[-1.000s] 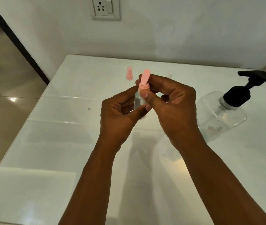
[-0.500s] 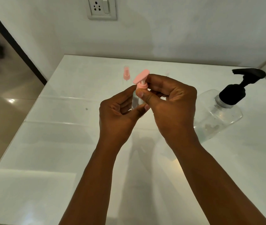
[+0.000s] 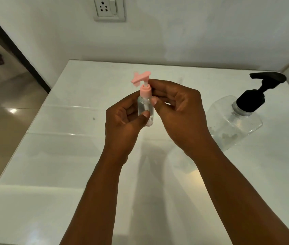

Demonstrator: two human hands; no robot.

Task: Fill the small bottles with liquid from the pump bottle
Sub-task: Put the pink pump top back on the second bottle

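The white table (image 3: pixel 55 156) fills most of the view and meets the wall along its far edge. The pump bottle (image 3: pixel 233 121), clear with a black pump head, stands near the table's right edge, tilted in this wide view, and is well apart from both hands.

Above the middle of the table, toward the far edge, the left hand (image 3: pixel 122 121) has its grip closed around the body of a small bottle (image 3: pixel 144 110), thumb across the front and fingers behind. The bottle's long axis is close to upright, and its base is raised clear of the table.

The right hand (image 3: pixel 179 110) is just beside the bottle on the right. Its fingertips are closed on the pink pump cap (image 3: pixel 145 90) at the neck, directly above the left grip. The cap's pink nozzle points left, away from the right hand.

Judgement: the coming move is a turn of the cap about the bottle's upright axis. The right hand does the turning, and the left hand must hold the body fixed. Whether the cap is being tightened or loosened cannot be told.
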